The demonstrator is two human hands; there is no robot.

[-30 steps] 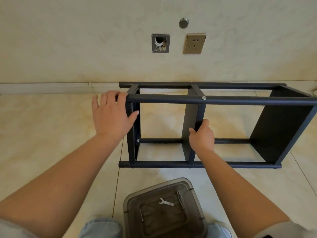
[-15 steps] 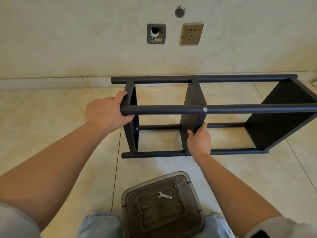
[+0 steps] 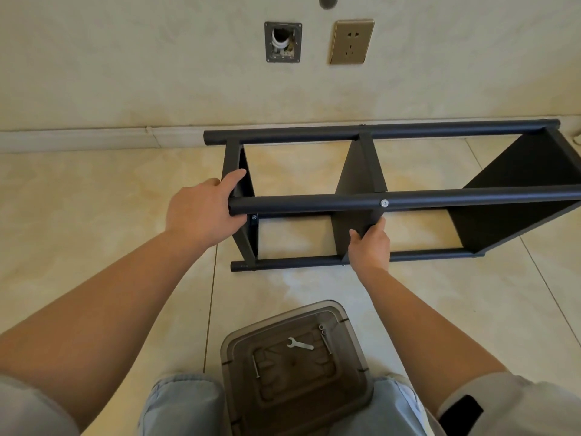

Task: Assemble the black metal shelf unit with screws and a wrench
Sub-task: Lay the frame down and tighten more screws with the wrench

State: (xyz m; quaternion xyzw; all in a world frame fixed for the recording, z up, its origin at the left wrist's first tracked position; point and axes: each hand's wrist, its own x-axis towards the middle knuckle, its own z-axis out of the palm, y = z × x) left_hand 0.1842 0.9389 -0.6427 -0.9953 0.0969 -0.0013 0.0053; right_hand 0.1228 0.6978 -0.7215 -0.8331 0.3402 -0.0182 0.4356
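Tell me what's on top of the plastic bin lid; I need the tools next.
On the bin lid lie a small silver wrench and a few long screws, one at the left. The lid is murky, so what is inside cannot be made out.

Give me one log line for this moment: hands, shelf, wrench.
left hand grips shelf frame end | right hand holds middle panel | wrench idle on bin lid

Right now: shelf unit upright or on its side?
On its side. The shelf unit has its long tubes horizontal, the lower tube on the floor tiles, panels vertical.
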